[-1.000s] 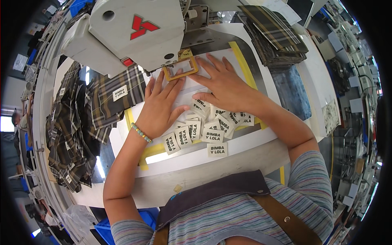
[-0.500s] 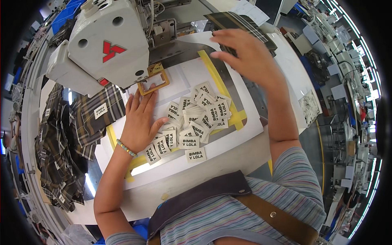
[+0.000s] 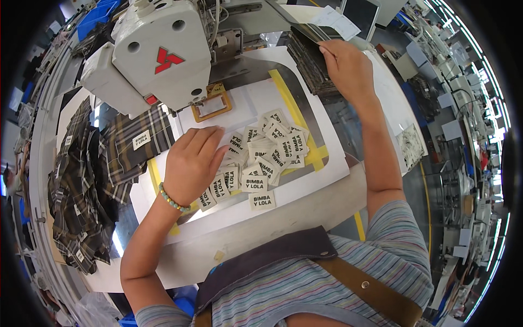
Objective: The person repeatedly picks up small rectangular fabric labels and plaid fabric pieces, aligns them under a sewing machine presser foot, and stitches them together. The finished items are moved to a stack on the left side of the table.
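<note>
My right hand (image 3: 348, 68) is at the far right of the work surface, fingers and thumb pinched on the edge of a plaid fabric piece (image 3: 306, 36). That piece is raised a little over a stack of dark fabric pieces (image 3: 310, 65). Nothing shows in my left hand (image 3: 193, 161); its fingers are stretched forward, slightly bent, just left of a loose heap of white fabric labels (image 3: 267, 147). Beyond those fingertips, a yellow-brown rectangular clamp frame (image 3: 212, 115) sits under the head of a white sewing machine (image 3: 158, 49).
Plaid pieces (image 3: 81, 201) with labels on them are heaped at the left, one flat piece (image 3: 133, 152) beside the machine. Yellow tape (image 3: 286, 98) borders the white sheet under the labels. Papers (image 3: 335, 23) and a dark screen (image 3: 359, 16) are behind the stack.
My right hand has moved right and taken hold of the top plaid piece, lifting its edge. My left hand has drawn back from the clamp frame toward me. The view has shifted slightly.
</note>
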